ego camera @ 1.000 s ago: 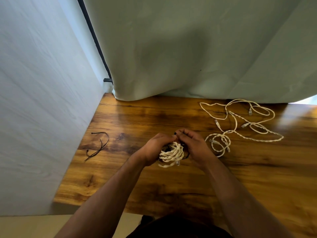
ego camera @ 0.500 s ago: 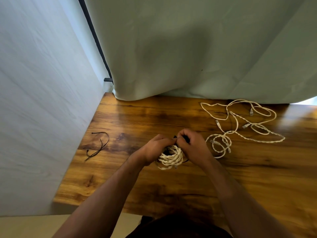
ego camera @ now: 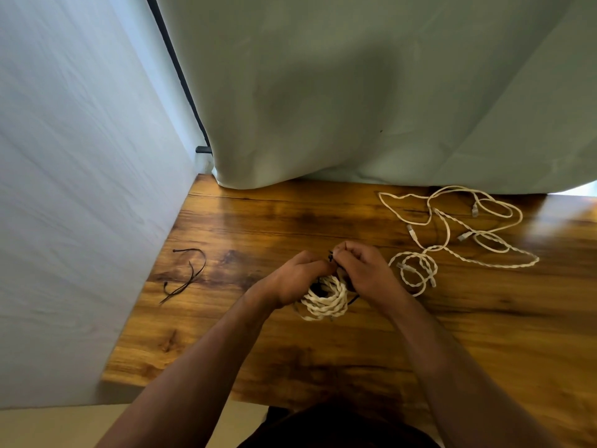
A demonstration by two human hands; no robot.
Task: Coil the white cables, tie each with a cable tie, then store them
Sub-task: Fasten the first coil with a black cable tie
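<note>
Head view. I see the coiled cable (ego camera: 326,299) low over the desk (ego camera: 258,221), whether touching it I cannot tell, just nearer me than the fingertips, its ring roughly flat. The left hand (ego camera: 297,279) grips the coil's left side. The right hand (ego camera: 365,273), equally near, pinches the black cable tie (ego camera: 330,255) at the coil's far edge. Compared with one second ago, the right fingers bunch tighter on the tie and the coil has barely shifted.
</note>
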